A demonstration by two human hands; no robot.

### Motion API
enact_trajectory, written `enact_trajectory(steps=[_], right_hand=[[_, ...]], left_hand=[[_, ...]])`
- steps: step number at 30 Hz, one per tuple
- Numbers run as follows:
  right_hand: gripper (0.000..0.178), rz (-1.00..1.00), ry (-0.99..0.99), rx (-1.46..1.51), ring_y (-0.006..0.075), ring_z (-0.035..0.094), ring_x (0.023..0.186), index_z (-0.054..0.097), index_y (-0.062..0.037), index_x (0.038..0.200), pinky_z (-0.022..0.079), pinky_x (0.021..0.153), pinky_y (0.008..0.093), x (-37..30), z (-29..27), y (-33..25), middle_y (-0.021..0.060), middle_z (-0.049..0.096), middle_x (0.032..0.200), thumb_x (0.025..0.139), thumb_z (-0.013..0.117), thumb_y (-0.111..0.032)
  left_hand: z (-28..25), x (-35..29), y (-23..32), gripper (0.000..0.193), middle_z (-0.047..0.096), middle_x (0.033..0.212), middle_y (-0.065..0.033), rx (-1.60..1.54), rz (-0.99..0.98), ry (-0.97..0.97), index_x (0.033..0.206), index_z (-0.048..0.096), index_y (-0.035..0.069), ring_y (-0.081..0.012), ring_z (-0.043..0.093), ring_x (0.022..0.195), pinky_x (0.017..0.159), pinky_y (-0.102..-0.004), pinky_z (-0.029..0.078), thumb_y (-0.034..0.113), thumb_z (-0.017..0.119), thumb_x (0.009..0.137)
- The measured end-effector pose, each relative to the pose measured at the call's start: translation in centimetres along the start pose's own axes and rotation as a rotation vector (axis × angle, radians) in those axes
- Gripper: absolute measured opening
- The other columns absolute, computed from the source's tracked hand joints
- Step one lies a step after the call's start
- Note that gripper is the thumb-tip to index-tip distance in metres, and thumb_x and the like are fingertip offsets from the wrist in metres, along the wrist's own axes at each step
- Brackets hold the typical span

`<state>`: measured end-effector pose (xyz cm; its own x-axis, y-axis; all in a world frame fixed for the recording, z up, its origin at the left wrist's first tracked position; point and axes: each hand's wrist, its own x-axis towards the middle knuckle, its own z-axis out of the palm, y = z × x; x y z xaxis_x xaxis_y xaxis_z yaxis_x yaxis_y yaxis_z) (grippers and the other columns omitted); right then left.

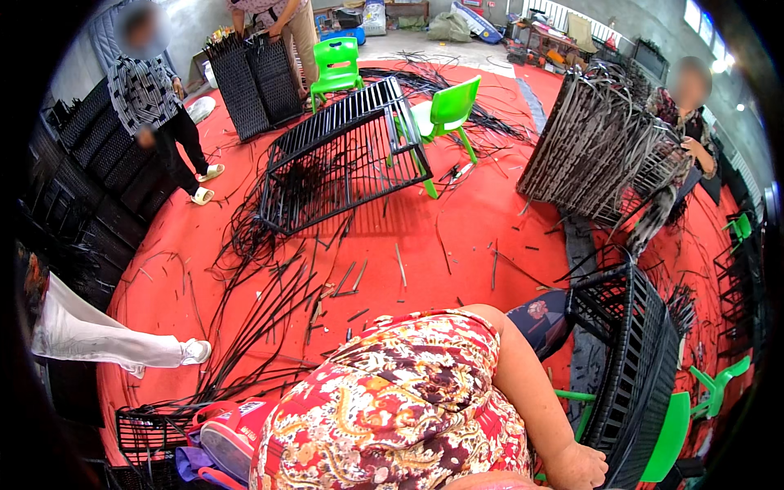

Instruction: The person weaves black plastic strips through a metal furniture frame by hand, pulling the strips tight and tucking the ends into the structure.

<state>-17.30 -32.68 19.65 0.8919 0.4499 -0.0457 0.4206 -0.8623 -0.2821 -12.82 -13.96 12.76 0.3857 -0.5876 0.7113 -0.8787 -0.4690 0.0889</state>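
Observation:
A bent bare forearm leaves a red floral sleeve [392, 384] and ends in my left hand [576, 467] at the lower right edge. Its fingers look curled, and what lies in them is hidden. The hand is beside a black woven furniture frame [625, 359], which stands tilted, with slatted gaps along its side. Black strips stick out from its far edge. A knee in dark patterned trousers [539, 322] is close to the frame. A green chair [668, 437] shows behind it. My right hand is outside the picture.
A black slatted frame [343, 163] lies on the red floor [465, 269] near two green chairs [336, 69]. Loose black strips [261, 327] are strewn around. Several people stand or work nearby. Woven panels [584, 147] stand far right; a red bag [237, 433] is lower left.

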Motion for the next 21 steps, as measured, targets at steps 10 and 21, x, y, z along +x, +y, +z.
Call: enact_trajectory(steps=[10,21], right_hand=[[0.030,0.074,-0.029,0.002,0.0291,0.057,0.069,0.056,-0.0030,0.075,0.046,0.066,0.0397,0.3,-0.8,-1.3,0.0141,0.058,0.075,0.072,0.073,-0.027],[0.027,0.063,-0.195,0.083,0.0158,0.049,0.059,0.055,-0.0044,0.070,0.044,0.060,0.0325,1.7,-2.3,0.0,0.0047,0.053,0.061,0.073,0.075,-0.021]], left_hand=[[-21.5,-10.1,-4.5,0.035,0.060,0.089,-0.0117,0.241,-0.502,0.444,0.098,0.061,0.007,-0.0276,0.060,0.083,0.070,-0.0413,0.048,0.027,0.065,0.069],[-62.5,-45.1,10.4,0.045,0.064,0.105,-0.0192,1.273,-2.253,1.028,0.117,0.055,0.003,-0.0283,0.066,0.088,0.078,-0.0399,0.054,0.031,0.064,0.083]])
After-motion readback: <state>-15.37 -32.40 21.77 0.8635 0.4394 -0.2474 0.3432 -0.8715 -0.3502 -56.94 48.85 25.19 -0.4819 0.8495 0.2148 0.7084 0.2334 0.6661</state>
